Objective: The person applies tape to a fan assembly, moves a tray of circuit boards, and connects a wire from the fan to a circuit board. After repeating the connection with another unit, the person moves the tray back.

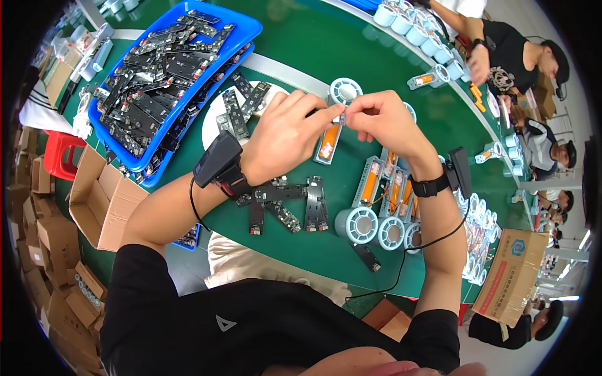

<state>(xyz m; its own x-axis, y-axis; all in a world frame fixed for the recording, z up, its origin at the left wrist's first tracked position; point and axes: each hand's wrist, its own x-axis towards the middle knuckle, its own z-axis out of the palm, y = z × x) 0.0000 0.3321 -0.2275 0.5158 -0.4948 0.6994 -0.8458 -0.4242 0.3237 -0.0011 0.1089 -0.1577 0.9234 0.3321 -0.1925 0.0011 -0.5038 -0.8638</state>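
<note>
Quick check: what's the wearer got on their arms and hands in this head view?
Both hands are bare, no gloves. The left hand has a black boxy device strapped at the wrist with a thin black cable running from it. The right hand has a black wrist strap carrying a similar black box, with a thin black cable trailing down toward the body. Black short sleeves cover the upper arms.

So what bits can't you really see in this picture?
- Head view: the top of the pale holder with the orange cell is covered by the fingertips of the left hand and right hand, so what they pinch is hidden.
- The boards on the white plate are partly behind the left hand.
- The parts piled in the blue tray are too small to tell apart.
- The cardboard box bends at the fisheye rim.
</note>
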